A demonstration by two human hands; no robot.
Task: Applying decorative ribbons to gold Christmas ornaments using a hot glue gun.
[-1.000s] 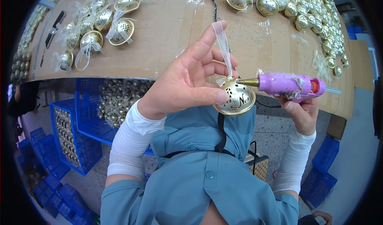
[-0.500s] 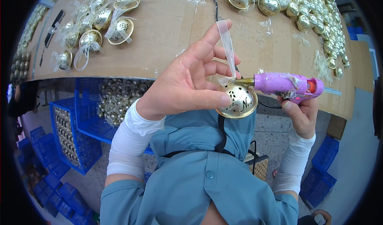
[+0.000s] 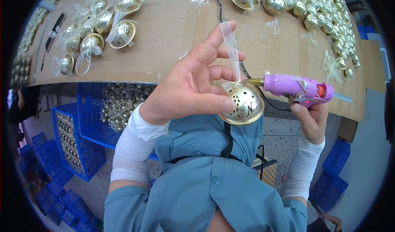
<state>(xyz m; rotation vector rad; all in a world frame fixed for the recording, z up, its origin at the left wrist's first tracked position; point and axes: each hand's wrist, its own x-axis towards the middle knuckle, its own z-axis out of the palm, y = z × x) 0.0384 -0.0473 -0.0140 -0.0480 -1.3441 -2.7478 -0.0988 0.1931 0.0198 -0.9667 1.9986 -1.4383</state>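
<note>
From the head view, your left hand (image 3: 193,88) holds the gold bell half (image 3: 242,104) in the air in front of your chest, below the near edge of the table (image 3: 173,34). The thumb and lower fingers (image 3: 214,104) pinch the dome at its side, which leaves its crown free for the nozzle. The index finger stretches up and props the sheer ribbon (image 3: 231,47) so it stands taut and clear of the hot tip. The ribbon's long axis runs nearly upright, leaning a little to the left at its top, with its lower end knotted at the crown.

Your right hand (image 3: 310,119) is clenched around the handle of the purple glue gun (image 3: 294,88). The gun lies almost level, its long axis across the picture, nozzle pointing left and touching or just short of the ribbon's base; I cannot tell which. A clear glue stick pokes out of its back to the right.

On the table, finished bells with ribbons (image 3: 98,30) lie at the far left, and bare gold halves (image 3: 312,10) crowd the far right, well apart from each other. Blue crates (image 3: 78,133) of more gold pieces stand under the table.
</note>
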